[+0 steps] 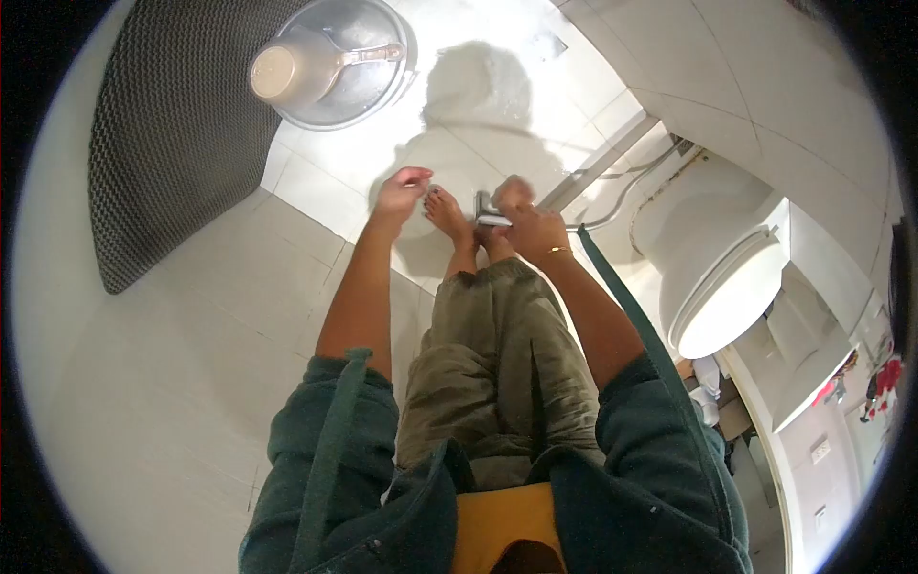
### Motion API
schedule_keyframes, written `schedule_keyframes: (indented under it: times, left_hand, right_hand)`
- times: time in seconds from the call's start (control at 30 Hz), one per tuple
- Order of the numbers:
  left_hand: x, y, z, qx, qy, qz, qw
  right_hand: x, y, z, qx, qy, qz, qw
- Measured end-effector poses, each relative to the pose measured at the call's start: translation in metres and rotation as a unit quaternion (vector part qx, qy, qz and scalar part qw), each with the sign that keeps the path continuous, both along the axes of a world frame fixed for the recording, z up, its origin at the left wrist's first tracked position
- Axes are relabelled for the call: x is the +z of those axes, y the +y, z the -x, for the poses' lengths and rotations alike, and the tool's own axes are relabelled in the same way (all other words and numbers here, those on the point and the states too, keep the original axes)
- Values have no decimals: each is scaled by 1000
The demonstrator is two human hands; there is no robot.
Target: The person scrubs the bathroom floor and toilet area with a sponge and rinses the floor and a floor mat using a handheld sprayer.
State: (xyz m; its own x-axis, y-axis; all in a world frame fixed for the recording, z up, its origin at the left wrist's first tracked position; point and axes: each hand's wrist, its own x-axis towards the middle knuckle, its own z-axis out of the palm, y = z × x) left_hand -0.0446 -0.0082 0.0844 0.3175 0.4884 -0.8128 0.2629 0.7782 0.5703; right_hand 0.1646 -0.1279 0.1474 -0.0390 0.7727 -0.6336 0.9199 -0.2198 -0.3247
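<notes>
My right hand (537,232) is wrapped round a spray head (494,219) with a chrome-and-white look, held over the floor by my feet. From that hand a grey hose (612,216) runs off to the right, toward the wall. My left hand (402,194) hangs in the air left of my bare foot (446,214), its fingers loosely bent with a gap to the thumb and nothing visible in it. The fingers of my right hand are partly blurred, and whether water leaves the spray head cannot be made out.
A grey round basin (382,81) with a pale handled dipper (301,72) on it stands at the upper left, beside a dark woven mat (191,124). A white toilet (727,297) is to my right, past a raised ledge (598,163). Pale tiles (316,182) cover the floor.
</notes>
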Motion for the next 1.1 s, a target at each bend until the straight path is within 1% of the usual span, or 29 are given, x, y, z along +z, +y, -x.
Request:
schedule_keyframes:
  times: [0.03,0.07,0.13,0.17,0.23,0.27,0.3,0.33,0.37,0.43,0.5,0.57,0.6,0.67,0.7,0.77,0.8,0.83,0.9,0.97,1.03,1.1]
  left_hand:
    - [3,-2,-17,-28,23,-42,998]
    - [4,-2,-31,-56,46,-85,994]
    - [7,-1,-49,-69,21,-94,993]
    - [8,-1,-54,-84,-1,-101,991]
    - [14,2,-64,-69,-3,-101,993]
    - [18,5,-69,-56,-5,-101,993]
    - [23,7,-73,-56,-7,-102,993]
    - [27,9,-75,-64,5,-127,990]
    - [30,10,-76,-73,17,-150,986]
    - [28,12,-74,-73,20,-147,986]
    - [22,13,-67,-72,23,-143,987]
    - [19,16,-58,-44,39,-105,993]
    - [18,15,-55,-45,39,-105,993]
    - [23,12,-51,32,72,-45,996]
    - [25,11,-50,32,71,-45,996]
    - [24,9,-46,8,60,-56,997]
    - [24,7,-46,8,60,-56,997]
    - [24,5,-46,4,45,-58,997]
    - [23,4,-51,4,27,-61,998]
    - [21,5,-55,-50,31,-72,996]
    - [22,6,-62,-50,24,-80,995]
    - [25,7,-66,-48,17,-86,995]
  right_hand:
    - [4,0,-3,-50,-19,8,999]
    - [3,-3,-6,-48,-21,8,999]
    - [4,-8,-10,4,15,-2,1000]
    - [6,-8,-12,4,14,0,1000]
    - [9,-5,-17,-84,-5,16,996]
    - [0,-11,-19,-83,-7,15,996]
    - [-13,-23,-21,-83,34,-13,996]
    - [-9,-18,-21,-83,74,-42,993]
    - [-2,-17,-22,-84,73,-42,993]
    - [21,-18,-19,-55,78,6,995]
    - [21,-28,-21,-66,98,-5,993]
    - [21,-35,-25,-52,60,42,996]
    - [19,-39,-28,-52,60,43,996]
    - [12,-47,-38,-71,-33,96,992]
    - [10,-53,-42,-71,-34,96,992]
    - [8,-60,-46,-80,24,77,994]
    - [9,-65,-46,-46,22,38,998]
    - [11,-63,-46,-46,22,38,998]
    - [16,-57,-52,-68,-65,57,994]
    - [21,-52,-58,-87,-47,66,993]
    - [23,-49,-60,-54,-85,91,991]
    - [26,-46,-62,-63,-84,93,990]
